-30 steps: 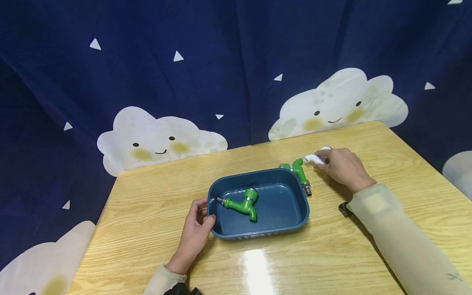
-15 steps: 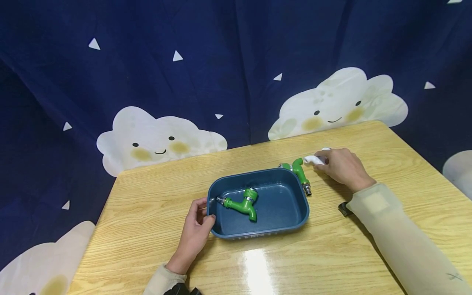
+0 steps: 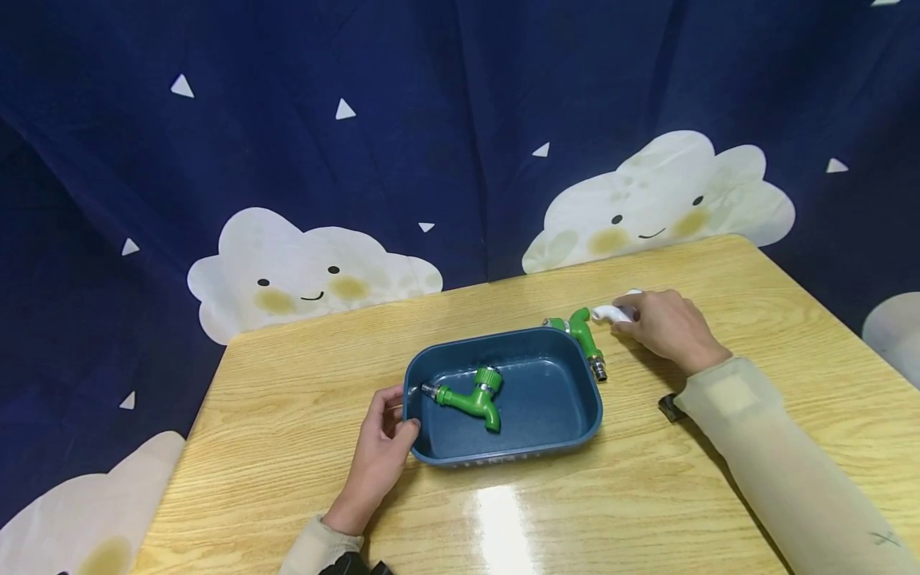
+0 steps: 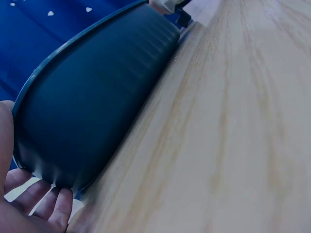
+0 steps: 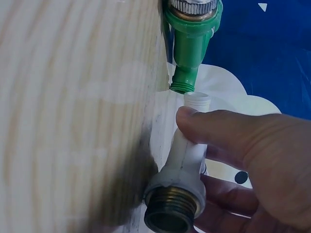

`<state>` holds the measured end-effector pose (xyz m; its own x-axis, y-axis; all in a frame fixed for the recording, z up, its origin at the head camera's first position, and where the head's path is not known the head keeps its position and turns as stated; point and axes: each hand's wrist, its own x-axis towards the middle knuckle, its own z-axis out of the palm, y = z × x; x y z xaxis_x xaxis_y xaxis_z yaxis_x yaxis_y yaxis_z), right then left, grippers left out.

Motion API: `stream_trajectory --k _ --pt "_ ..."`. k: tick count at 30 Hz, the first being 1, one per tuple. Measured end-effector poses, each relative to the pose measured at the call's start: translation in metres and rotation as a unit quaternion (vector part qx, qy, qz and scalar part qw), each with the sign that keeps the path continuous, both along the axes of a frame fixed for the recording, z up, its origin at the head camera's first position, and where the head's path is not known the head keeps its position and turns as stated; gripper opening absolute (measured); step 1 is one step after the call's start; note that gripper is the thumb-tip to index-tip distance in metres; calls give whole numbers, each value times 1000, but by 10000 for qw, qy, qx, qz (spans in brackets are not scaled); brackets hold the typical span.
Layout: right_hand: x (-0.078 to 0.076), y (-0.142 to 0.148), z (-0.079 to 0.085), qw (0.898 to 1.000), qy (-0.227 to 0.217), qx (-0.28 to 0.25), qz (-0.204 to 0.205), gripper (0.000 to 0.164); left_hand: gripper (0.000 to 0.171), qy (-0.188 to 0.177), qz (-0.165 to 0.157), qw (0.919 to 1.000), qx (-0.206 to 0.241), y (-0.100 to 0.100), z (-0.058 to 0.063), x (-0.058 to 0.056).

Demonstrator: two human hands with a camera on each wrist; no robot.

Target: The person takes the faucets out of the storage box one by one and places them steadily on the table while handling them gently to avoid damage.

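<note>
A dark blue plastic bin (image 3: 544, 411) stands on the table, and my left hand (image 3: 377, 463) grips its left end. The thumb hooks over the rim while the fingertips (image 4: 62, 204) press the outer wall. Inside the bin lies a green faucet (image 3: 470, 402) with a ribbed knob and a metal inlet. Another green faucet (image 3: 585, 342) rests on the table against the bin's far right corner. To the right of it, my right hand (image 3: 672, 327) pinches a white faucet (image 5: 187, 155), thumb on one side and fingers on the other. Its spout end sits close to the second green faucet's spout.
The light wooden table (image 3: 302, 399) extends around the bin on all sides. Behind its back edge hangs a navy curtain (image 3: 402, 144) printed with clouds and triangles. A black strap (image 3: 672, 408) shows under my right sleeve.
</note>
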<state>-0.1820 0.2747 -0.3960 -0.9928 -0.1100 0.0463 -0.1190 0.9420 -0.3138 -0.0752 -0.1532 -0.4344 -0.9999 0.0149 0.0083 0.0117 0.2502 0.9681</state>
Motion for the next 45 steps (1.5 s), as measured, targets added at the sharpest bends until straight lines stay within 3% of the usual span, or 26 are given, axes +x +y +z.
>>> stream_trajectory --k 32,45 --pt "1 -2 2 9996 -276 37 -42 53 46 0 -1 10000 -81 0 1 1" --pt "1 -2 1 9997 -243 63 -53 48 46 -132 33 9999 -75 2 1 1"
